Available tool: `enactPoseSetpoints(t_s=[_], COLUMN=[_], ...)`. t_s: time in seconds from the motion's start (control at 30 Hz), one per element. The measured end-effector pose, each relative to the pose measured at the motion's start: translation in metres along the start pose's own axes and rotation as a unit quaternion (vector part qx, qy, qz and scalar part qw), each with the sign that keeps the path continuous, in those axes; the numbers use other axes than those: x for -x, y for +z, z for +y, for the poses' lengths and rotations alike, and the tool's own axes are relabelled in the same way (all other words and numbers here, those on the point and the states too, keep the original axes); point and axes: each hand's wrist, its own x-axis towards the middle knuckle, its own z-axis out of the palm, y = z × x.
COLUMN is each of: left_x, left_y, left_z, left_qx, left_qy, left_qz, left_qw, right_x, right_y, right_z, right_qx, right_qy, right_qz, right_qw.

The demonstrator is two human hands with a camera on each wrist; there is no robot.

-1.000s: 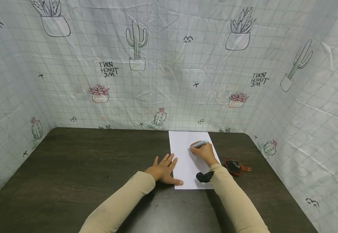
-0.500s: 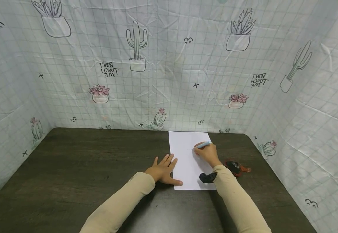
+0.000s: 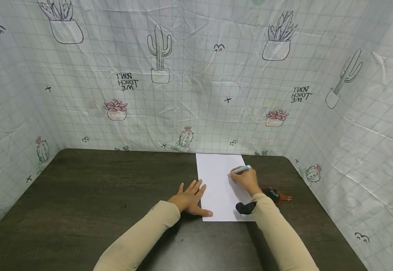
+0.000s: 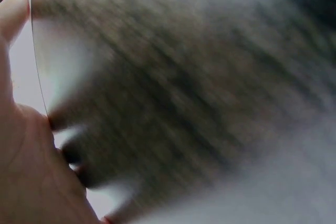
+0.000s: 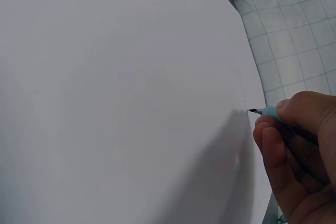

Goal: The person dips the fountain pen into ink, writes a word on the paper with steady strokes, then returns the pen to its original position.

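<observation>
A white sheet of paper (image 3: 216, 199) lies on the dark wooden table. My left hand (image 3: 190, 198) rests with spread fingers across its left edge, thumb on the paper. My right hand (image 3: 247, 180) pinches a light blue pen (image 3: 242, 169) over the upper right part of the sheet. In the right wrist view, the dark tip of the pen (image 5: 269, 112) meets the paper at the end of a thin straight line (image 5: 241, 85). Only part of the left hand (image 4: 31, 166) shows in the left wrist view, where the rest is a blur.
Right of the paper, partly behind the right sleeve, lies a dark object with an orange-red edge and tail (image 3: 273, 195). A black device (image 3: 245, 208) sits at the right wrist. A cactus-printed curtain (image 3: 196, 94) encloses the back and sides of the table (image 3: 115, 188).
My right hand has moved to the right with the pen, and a thin line now shows on the paper left of its tip. The left hand has stayed in place.
</observation>
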Motion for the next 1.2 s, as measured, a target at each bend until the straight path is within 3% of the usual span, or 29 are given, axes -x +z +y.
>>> enactPoseSetpoints(t_s=[0.87, 1.2], left_x=[-0.001, 0.0], left_y=[0.002, 0.002], left_z=[-0.003, -0.001], left_qx=[-0.004, -0.003], left_qy=[0.005, 0.002], left_qz=[-0.001, 0.001], left_qw=[1.0, 1.0], right_x=[0.004, -0.002], right_y=[-0.009, -0.001], right_z=[0.009, 0.0], right_qx=[0.004, -0.034], right_qy=[0.007, 0.01], right_qz=[0.019, 0.036], right_qw=[1.0, 0.999])
